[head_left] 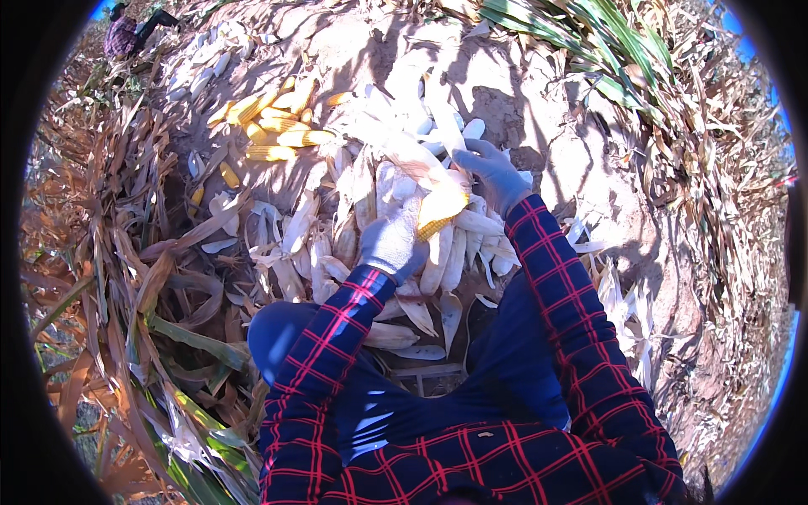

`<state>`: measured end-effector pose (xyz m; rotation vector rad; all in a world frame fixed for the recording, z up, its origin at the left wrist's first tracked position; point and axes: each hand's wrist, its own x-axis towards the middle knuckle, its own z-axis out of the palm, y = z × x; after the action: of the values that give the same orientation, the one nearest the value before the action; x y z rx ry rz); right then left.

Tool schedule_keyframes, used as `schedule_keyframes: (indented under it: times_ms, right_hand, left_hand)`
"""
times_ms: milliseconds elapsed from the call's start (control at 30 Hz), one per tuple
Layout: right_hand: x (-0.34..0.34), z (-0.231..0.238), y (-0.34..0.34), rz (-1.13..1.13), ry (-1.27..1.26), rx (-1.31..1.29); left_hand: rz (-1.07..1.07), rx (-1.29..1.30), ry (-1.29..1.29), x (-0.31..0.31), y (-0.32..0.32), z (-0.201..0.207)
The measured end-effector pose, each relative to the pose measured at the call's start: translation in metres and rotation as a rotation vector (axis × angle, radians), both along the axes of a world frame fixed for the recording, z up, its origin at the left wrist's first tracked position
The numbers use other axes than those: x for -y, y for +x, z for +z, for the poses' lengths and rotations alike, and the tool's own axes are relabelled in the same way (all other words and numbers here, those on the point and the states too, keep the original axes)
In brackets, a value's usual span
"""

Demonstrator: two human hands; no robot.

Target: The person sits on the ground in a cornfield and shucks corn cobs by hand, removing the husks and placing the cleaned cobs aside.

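Observation:
Before my knees, my left hand (394, 242), in a pale glove, is closed round a yellow ear of corn (439, 214). Pale husk (412, 160) is peeled back from the ear and spreads away toward the far side. My right hand (497, 175), gloved too, is closed at the ear's far end, on the husk where it joins; part of its grip is hidden. Loose dry husks (341, 223) lie in a heap under and around both hands.
Several bare yellow cobs (282, 126) lie piled on the soil at the far left. Dry stalks (109, 278) stand thick on the left, with more stalks (715, 151) on the right. Green leaves (589, 42) lie at the far right. Another person (126, 35) sits at the far left.

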<state>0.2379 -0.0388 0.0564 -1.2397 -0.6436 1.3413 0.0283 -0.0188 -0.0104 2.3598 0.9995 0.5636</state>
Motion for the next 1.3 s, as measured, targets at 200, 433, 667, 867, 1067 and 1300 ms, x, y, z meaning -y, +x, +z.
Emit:
schedule_keyframes:
  times_ms: [200, 433, 667, 867, 1067, 1300]
  right_hand:
    - [-0.021, -0.041, 0.001, -0.338, 0.054, 0.253]
    - [-0.025, -0.004, -0.005, -0.588, -0.045, -0.323]
    - [-0.023, 0.009, -0.015, -0.662, 0.154, -0.327]
    - [-0.032, 0.011, -0.028, -0.666, 0.261, -0.153]
    - [-0.035, -0.021, -0.028, -0.432, 0.446, 0.507]
    - [-0.023, 0.015, 0.013, -0.645, 0.328, 0.964]
  left_hand:
    - [-0.051, -0.163, 0.064, 0.004, 0.011, -0.015]
    - [0.019, -0.326, -0.190, 0.006, 0.015, 0.030]
    - [0.028, -0.134, -0.204, 0.023, 0.029, 0.005]
    - [-0.095, 0.194, -0.861, 0.030, 0.025, 0.031]
    - [-0.303, 0.668, -1.968, 0.028, 0.012, 0.037]
    - [-0.064, -0.206, -0.256, 0.017, 0.002, 0.030]
